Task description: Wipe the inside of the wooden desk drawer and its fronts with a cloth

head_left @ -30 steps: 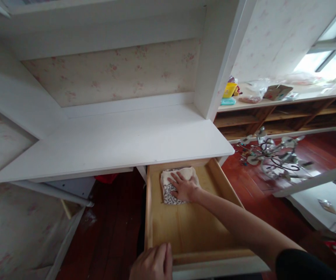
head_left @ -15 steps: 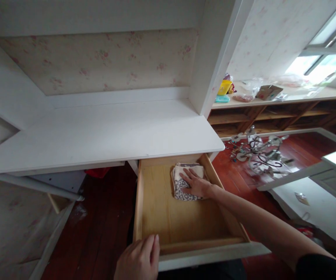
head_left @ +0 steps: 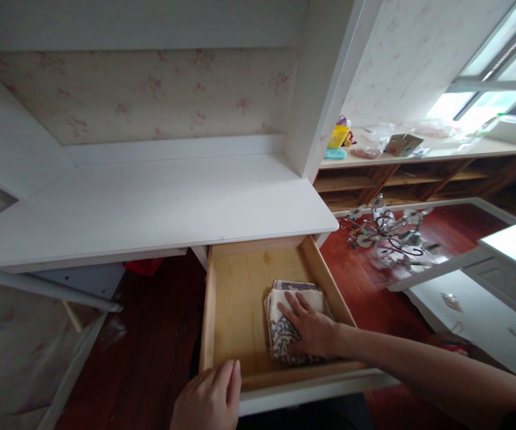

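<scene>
Folded cloth (head_left: 279, 327) is held, in the head view, against the bottom of a pulled-out wooden drawer (head_left: 235, 304), close to the right wall and toward the front right corner. It is pressed from above by the right hand (head_left: 315, 332), whose fingers are spread and laid flat rather than wrapped around it; in this way pressure is probably shared across the pad, and the patterned layers are likely kept together. The front left corner of the drawer is covered by the left hand (head_left: 208, 397), whose fingers are curled; whether the rim is truly gripped cannot be told, as their undersides are hidden. The drawer may be steadied there against the push of the right hand. Its back end is set beneath the front edge of the white bench (head_left: 172, 203), near the front right corner, so most of its bottom is left exposed and within reach.
</scene>
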`<state>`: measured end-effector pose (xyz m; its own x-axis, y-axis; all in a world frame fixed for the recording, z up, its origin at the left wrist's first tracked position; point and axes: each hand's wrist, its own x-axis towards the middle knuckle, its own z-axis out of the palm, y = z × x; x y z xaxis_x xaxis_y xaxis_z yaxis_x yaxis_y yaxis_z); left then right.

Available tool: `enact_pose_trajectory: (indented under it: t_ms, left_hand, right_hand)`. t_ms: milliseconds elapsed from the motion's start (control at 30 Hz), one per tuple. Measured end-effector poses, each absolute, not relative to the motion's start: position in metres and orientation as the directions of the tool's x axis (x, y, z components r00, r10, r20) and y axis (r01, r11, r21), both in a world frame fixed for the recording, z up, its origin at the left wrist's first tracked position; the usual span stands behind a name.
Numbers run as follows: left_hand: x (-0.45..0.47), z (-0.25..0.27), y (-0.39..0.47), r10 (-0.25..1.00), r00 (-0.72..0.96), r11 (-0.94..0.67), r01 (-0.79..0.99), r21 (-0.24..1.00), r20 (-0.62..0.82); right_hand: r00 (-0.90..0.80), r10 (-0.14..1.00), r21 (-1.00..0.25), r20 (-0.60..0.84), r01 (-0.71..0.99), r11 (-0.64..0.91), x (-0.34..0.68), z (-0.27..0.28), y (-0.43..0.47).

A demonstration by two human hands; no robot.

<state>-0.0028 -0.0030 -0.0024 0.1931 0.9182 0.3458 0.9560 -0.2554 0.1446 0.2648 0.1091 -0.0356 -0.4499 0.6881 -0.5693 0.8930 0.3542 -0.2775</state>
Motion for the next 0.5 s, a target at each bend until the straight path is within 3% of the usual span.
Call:
enact_pose_trajectory:
  t_ms: [233,500]
  left_hand:
    - [-0.002,-0.001,-0.002,0.894,0.213,-0.282,0.952,0.123,0.395]
    - [-0.005,-0.007,-0.004,0.856,0.212,-0.307,0.943,0.133,0.472]
  right_hand:
    - [-0.512,0.701,-0.256,-0.497,0.858,0.445,0.209,-0.047,0.103]
    - [-0.504,0.645,-0.215,-0.575,0.853,0.475,0.108,-0.053,0.094]
